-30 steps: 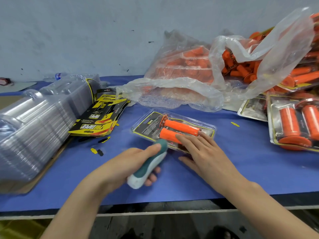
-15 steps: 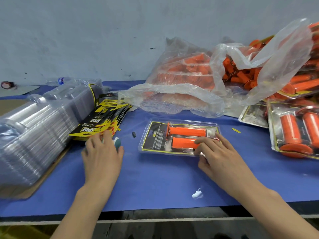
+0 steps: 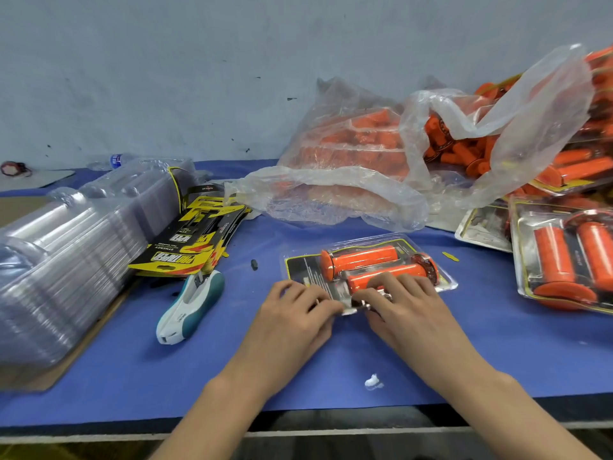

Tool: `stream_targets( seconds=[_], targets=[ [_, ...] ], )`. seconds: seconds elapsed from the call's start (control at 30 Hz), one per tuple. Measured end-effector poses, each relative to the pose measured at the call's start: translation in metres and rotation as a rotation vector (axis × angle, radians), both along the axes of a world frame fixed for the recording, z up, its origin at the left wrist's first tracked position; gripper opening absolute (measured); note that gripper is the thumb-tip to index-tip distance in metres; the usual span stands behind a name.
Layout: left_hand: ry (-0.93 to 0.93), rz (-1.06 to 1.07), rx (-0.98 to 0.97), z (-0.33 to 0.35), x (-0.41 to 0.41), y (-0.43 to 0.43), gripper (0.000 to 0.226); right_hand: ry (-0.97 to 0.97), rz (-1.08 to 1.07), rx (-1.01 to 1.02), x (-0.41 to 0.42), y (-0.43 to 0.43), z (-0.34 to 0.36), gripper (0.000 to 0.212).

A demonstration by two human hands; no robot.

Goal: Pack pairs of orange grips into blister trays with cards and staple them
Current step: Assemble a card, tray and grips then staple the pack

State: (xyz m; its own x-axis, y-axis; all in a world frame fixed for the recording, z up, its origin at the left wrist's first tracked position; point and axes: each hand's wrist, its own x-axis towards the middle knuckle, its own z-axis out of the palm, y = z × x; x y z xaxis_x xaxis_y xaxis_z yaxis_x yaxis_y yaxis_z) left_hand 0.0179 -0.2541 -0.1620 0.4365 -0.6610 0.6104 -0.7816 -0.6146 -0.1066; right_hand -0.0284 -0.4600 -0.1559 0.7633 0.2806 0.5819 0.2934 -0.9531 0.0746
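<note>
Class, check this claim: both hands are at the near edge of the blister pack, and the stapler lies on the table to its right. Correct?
No. The head view shows the stapler lying on the table to the pack's left. The left hand and right hand are at its near edge.

Single view, head-worn. Camera looking forward and down across blue table point(image 3: 497, 343) toward grey wall point(image 3: 166, 78), which is filling upper third. Sitting close to work: forearms point(image 3: 504, 413) entering from bottom edge, left hand point(image 3: 295, 313) and right hand point(image 3: 408, 303) pinching near edge of blister pack point(image 3: 365, 260) around frame centre. Wide lens taking in broad sweep (table front edge showing along bottom). At left, stack of clear trays point(image 3: 66, 260) crowding edge; plastic bag point(image 3: 348, 194) and packed grips point(image 3: 564, 257) running off right.
</note>
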Motion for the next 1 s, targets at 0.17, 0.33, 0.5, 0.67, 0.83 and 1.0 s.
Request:
stream_targets(
  seconds=[0.17,0.33,0.5,0.67,0.83,1.0],
  targets=[
    [0.080,-0.073,0.006,0.002,0.004,0.007,0.013,0.075,0.076,0.074,-0.004,-0.004,0.004,0.012],
    [0.139,-0.004,0.052,0.009,0.007,0.019,0.039,0.116,0.080,0.044,-0.006,-0.012,0.004,0.019],
    [0.052,-0.094,0.019,0.008,-0.006,0.012,0.017,0.048,0.003,0.035,-0.007,0.000,0.003,0.043],
    [0.077,0.008,0.017,0.005,0.004,0.017,0.040,0.030,0.010,0.133,-0.008,-0.002,0.004,0.035],
    [0.101,0.138,0.054,0.010,0.012,0.026,0.049,0.035,-0.015,0.134,-0.009,-0.004,0.006,0.032],
    [-0.002,0.191,0.047,0.006,0.005,0.020,0.039,0.010,-0.011,0.019,-0.015,0.006,0.008,0.037]
  ],
)
